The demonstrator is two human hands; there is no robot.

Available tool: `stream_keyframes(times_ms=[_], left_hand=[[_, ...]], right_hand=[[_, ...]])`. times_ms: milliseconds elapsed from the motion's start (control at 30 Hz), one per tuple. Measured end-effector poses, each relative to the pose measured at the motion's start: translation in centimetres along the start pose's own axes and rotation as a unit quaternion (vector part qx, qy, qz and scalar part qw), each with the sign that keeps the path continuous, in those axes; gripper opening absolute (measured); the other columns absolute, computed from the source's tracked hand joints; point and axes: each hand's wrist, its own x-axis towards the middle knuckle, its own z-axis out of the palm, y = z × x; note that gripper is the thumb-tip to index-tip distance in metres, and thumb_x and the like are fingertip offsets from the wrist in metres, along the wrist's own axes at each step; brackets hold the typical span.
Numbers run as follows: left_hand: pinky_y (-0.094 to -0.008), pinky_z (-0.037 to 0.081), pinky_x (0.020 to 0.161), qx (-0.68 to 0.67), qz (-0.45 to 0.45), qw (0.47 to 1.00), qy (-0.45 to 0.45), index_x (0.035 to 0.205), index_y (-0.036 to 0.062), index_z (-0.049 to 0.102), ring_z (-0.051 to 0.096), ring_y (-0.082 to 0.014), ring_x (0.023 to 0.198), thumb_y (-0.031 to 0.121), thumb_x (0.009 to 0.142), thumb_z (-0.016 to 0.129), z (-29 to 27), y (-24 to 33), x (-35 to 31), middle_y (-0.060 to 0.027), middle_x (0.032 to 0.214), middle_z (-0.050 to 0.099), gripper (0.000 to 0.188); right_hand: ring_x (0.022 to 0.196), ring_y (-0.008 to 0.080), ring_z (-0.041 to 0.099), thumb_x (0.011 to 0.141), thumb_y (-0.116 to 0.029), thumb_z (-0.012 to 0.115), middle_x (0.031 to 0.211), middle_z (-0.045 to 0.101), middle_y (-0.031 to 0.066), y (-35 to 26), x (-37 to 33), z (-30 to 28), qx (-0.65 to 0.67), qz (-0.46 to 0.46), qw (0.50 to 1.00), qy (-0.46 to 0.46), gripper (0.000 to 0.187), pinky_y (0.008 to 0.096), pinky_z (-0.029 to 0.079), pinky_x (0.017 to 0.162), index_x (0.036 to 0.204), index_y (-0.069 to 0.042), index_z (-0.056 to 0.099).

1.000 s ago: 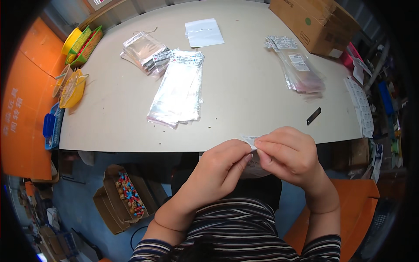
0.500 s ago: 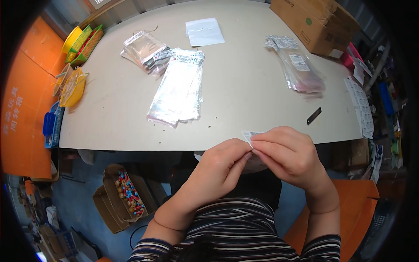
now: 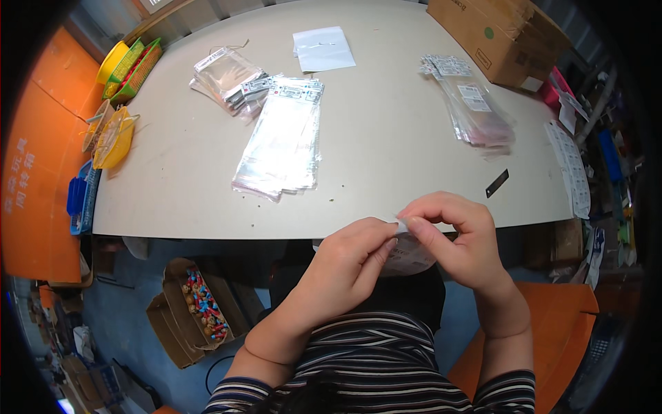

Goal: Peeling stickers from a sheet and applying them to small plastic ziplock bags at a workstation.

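Just off the table's front edge, my two hands meet at the fingertips. My left hand [image 3: 355, 257] pinches a whitish printed label sheet [image 3: 408, 259], which hangs curved below the fingers over my lap. Thumb and forefinger of my right hand [image 3: 458, 238] are closed on a small white label [image 3: 402, 226] at the sheet's top edge. Whether the label is still stuck to the sheet is hidden by the fingers. Beyond the hands lies a stack of clear plastic bags [image 3: 283, 138] with printed headers. Another stack of clear bags [image 3: 476, 107], the top one bearing a white label, lies at the right.
More clear bags [image 3: 224, 72] and white paper [image 3: 324, 50] lie farther back. A dark flat strip [image 3: 496, 183] rests near my right hand. A cardboard box [image 3: 493, 41] stands back right, baskets [image 3: 116, 138] at left. Below, an open carton [image 3: 181, 303] holds small colourful pieces.
The white label that stuck up above my fingers is now tucked between them. My right hand has turned, its thumb now on top, and more of the printed sheet shows below.
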Motion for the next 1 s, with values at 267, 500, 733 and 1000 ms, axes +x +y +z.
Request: stream_keyframes(times_ms=[267,500,733,1000], left_hand=[[-0.031,0.051,0.073,-0.041,-0.049,0.998,0.009,0.109,-0.003,0.065,0.065,-0.0276,0.079,0.0,0.093,0.057,-0.4,-0.5,-0.3,-0.0165,0.089,0.065,0.018],[-0.0273,0.05,0.081,-0.185,-0.131,0.973,0.05,0.115,-0.004,0.065,0.063,-0.0143,0.089,0.008,0.1,0.053,0.5,-1.7,-0.9,-0.0103,0.097,0.069,0.022],[-0.0261,0.049,0.087,-0.242,-0.151,0.956,0.072,0.119,-0.006,0.063,0.062,-0.0128,0.095,0.012,0.102,0.054,0.3,-2.3,-1.1,-0.0095,0.104,0.069,0.027],[-0.0264,0.048,0.089,-0.266,-0.163,0.946,0.083,0.12,-0.006,0.063,0.062,-0.0132,0.097,0.012,0.102,0.054,0.3,-3.1,-1.0,-0.0093,0.106,0.069,0.028]], right_hand=[[0.084,0.0107,0.061,0.096,-0.008,0.059,0.093,0.068,0.0044,1.0,-0.3,0.1,0.16,0.119,0.979,0.045,0.013,0.0252,0.05,0.078,0.101,0.002,0.067],[0.085,0.0126,0.063,0.099,-0.012,0.057,0.095,0.068,0.0067,2.6,-0.2,0.8,0.225,0.107,0.954,0.17,0.018,0.028,0.052,0.079,0.104,0.003,0.065],[0.086,0.0144,0.065,0.099,-0.015,0.059,0.095,0.069,0.0081,3.6,0.4,0.4,0.384,0.094,0.889,0.229,0.019,0.027,0.052,0.075,0.107,0.001,0.063],[0.094,0.0169,0.064,0.1,-0.017,0.055,0.102,0.068,0.0086,3.8,0.5,-0.4,0.41,0.09,0.875,0.242,0.02,0.0321,0.053,0.078,0.11,-0.001,0.062]])
